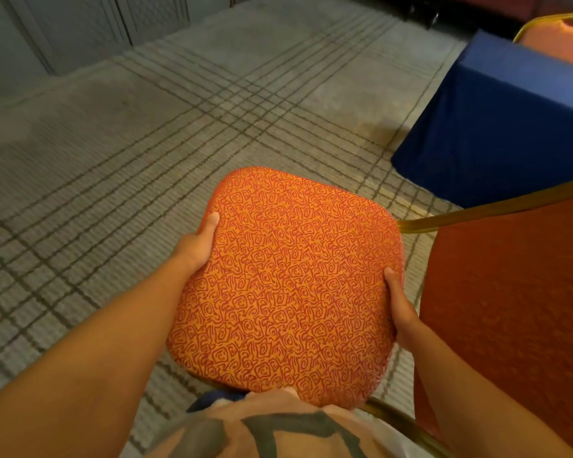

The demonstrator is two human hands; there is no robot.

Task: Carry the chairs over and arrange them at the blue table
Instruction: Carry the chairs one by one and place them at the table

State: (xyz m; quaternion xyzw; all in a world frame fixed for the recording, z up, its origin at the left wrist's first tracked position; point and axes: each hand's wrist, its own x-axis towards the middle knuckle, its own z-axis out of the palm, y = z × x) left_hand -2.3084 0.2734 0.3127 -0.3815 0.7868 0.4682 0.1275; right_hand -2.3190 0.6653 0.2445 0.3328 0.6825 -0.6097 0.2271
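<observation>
I see the chair (286, 285) lifted close to my body, its rounded-square padded seat covered in orange fabric with a red swirl pattern. My left hand (197, 244) has its grip closed on the seat's left edge, my right hand (398, 304) on the right edge. The backrest (513, 292), plain rust cloth in a gold metal frame, stands to the right. The blue-draped desk (497, 127) sits well apart on the ribbed, grid-lined grey carpet (146, 143)
</observation>
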